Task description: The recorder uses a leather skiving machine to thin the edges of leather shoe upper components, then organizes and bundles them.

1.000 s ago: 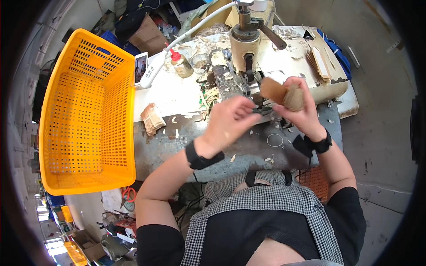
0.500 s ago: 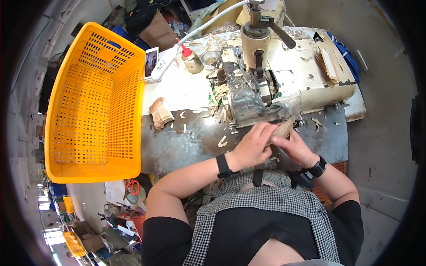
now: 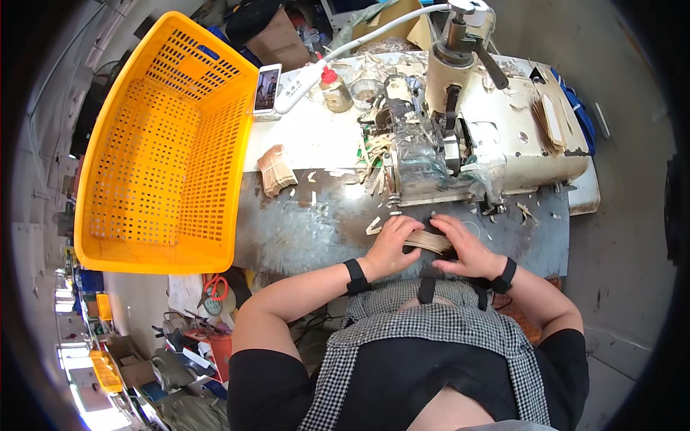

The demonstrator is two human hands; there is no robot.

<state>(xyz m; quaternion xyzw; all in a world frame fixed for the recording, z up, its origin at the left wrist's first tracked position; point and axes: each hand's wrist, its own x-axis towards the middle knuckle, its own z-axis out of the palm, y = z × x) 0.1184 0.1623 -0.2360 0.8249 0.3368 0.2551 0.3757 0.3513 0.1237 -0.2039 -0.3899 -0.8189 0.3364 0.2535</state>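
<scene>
A small stack of thin tan strips point(image 3: 429, 242) lies between my two hands, low over the metal tabletop in front of the machine. My left hand point(image 3: 390, 249) grips its left end, thumb on the near side and fingers curled over the far side. Around the right end curves my right hand point(image 3: 471, 249), its fingers at the far edge and its thumb at the near edge. The benchtop machine point(image 3: 431, 154), with scraps heaped about it, stands just beyond. Another fanned stack of tan strips point(image 3: 276, 171) rests on the table to the left.
A large yellow plastic basket point(image 3: 241, 179) stands at the left. Behind the table's white part are a phone point(image 3: 267, 90), a white lamp arm point(image 3: 305, 82) and a red-capped bottle point(image 3: 336, 92). More strips point(image 3: 550, 123) lie on the machine's right housing. Orange-handled scissors point(image 3: 215, 287) are at lower left.
The stack has been lowered from a raised, tilted hold to lie nearly flat over the table. My right hand's fingers have spread round its right end. The whole view has shifted slightly.
</scene>
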